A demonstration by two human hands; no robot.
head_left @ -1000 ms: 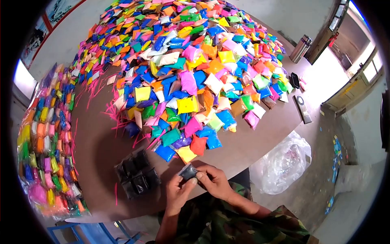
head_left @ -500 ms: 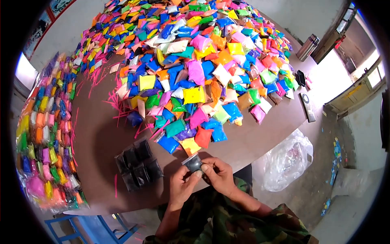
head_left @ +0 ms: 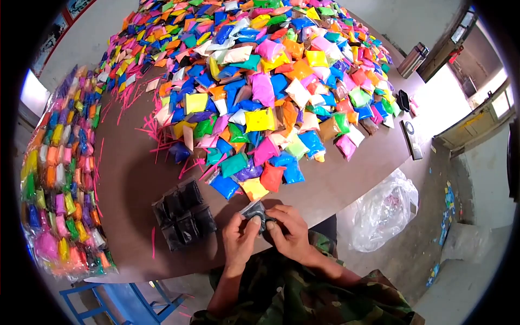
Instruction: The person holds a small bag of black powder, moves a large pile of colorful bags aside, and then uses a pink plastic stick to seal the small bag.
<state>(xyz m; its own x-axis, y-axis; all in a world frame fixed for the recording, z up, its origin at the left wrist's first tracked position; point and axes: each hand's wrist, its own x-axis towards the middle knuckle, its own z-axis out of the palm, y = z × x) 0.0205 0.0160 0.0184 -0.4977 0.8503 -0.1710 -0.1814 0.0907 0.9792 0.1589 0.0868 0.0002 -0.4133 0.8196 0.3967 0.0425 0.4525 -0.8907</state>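
Observation:
Between my two hands, at the near edge of the table, is a small black packet (head_left: 254,210) in clear film. My left hand (head_left: 239,241) pinches its left side, thumb on top. Fingers of my right hand (head_left: 288,230) are closed on its right side, the thumb pressing the lower part. To the left, a block of several black packets (head_left: 185,215) lies in rows on the table. Just beyond my hands begins a big heap of coloured packets (head_left: 260,120), the nearest being a yellow-orange packet (head_left: 253,189) and a red one (head_left: 272,177).
Clear bags of coloured packets (head_left: 59,179) line the table's left side. Pink strips (head_left: 157,135) are scattered on the brown table (head_left: 130,162). A steel flask (head_left: 413,60) and a grey device (head_left: 411,140) stand at the right. A clear plastic bag (head_left: 383,214) hangs beside the right edge.
The black packet has tilted and creased between my fingers. My right thumb and fingers have shifted slightly over it. The other packets keep their places.

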